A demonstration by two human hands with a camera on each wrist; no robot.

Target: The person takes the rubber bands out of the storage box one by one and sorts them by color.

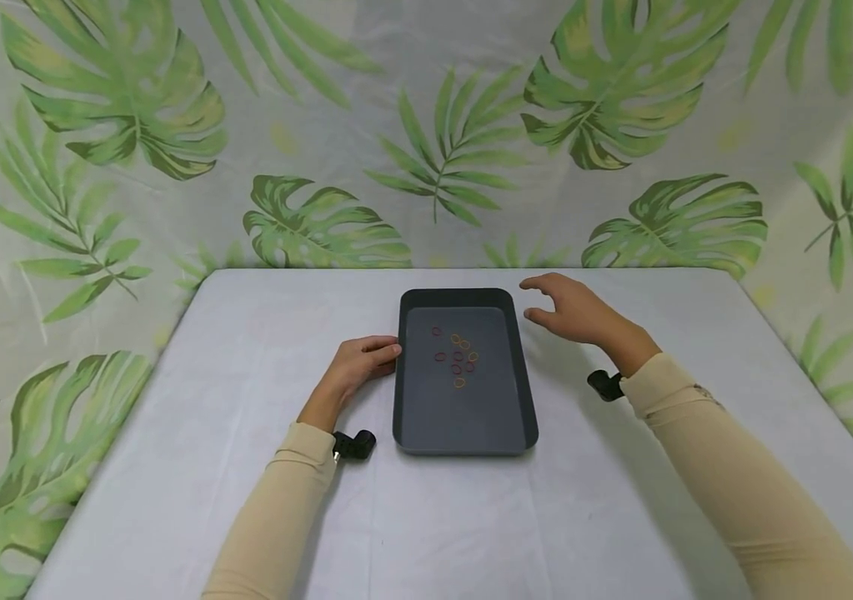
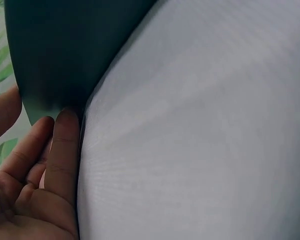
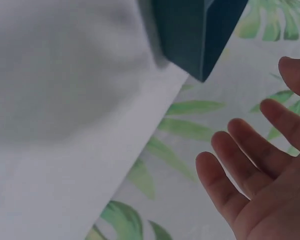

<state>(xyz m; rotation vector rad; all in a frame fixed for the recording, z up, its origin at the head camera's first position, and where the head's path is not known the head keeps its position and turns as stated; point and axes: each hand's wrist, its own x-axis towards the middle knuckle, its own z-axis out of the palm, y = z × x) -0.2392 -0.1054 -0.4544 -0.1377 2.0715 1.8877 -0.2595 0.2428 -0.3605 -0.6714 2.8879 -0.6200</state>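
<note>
In the head view, a dark grey rectangular tray (image 1: 464, 421) rests on the white-covered table. Several small loops (image 1: 459, 357), red and yellow-orange and resembling rubber bands, lie scattered over its floor. My left hand (image 1: 358, 362) is at the tray's left rim. From the left wrist, its fairly straight fingers (image 2: 62, 155) touch the tray's outer wall (image 2: 65, 55), with the thumb tip by the edge. Beyond the far right corner, my right hand (image 1: 570, 308) is held apart from the tray, fingers spread and nothing in them. Its wrist view shows the tray's corner (image 3: 182, 40) nearby.
The white table (image 1: 283, 292) reaches back to a hanging cloth (image 1: 471, 50) printed with green leaves. Each wrist carries a small black camera, the left camera (image 1: 354, 445) near the tray's front left and the right camera (image 1: 606, 385) over the table at right.
</note>
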